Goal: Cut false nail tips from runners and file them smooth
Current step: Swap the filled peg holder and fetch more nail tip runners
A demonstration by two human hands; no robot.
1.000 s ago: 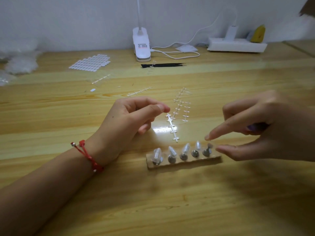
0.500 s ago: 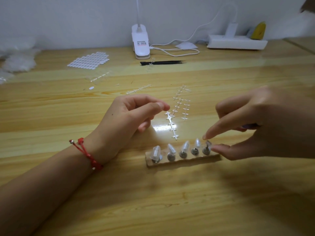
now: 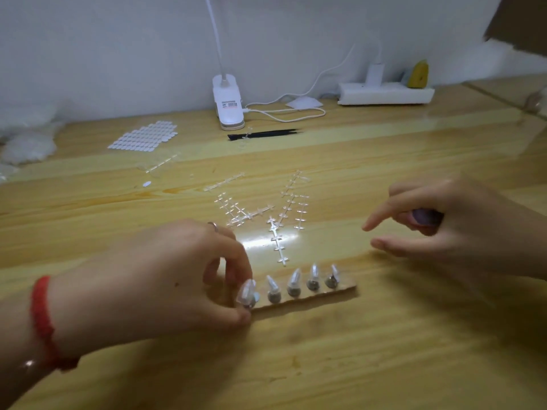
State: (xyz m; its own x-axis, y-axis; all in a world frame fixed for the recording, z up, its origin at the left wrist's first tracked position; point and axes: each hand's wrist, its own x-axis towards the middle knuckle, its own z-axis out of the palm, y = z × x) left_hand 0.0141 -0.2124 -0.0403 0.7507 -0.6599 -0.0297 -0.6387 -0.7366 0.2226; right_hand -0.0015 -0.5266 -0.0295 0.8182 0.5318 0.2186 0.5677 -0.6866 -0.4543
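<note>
Clear nail tip (image 3: 246, 290), lower centre, pinched by left hand (image 3: 165, 276) fingers (image 3: 240, 257); right hand (image 3: 461, 226) curls round purple object (image 3: 421, 216). Filing likely next: lift gently.

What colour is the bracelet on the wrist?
Red. The bracelet sits on the wrist of the left hand, which pinches a nail tip; head view shows it best.

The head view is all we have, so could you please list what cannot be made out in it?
1. Purple object: mostly hidden by curled fingers of the right hand; unidentifiable.
2. Strip, left end: behind the left hand pinching the leftmost tip.
3. Lamp: head cut off by the top edge; label too small.
4. Runners: clear and blurred; leftover tips unclear.
</note>
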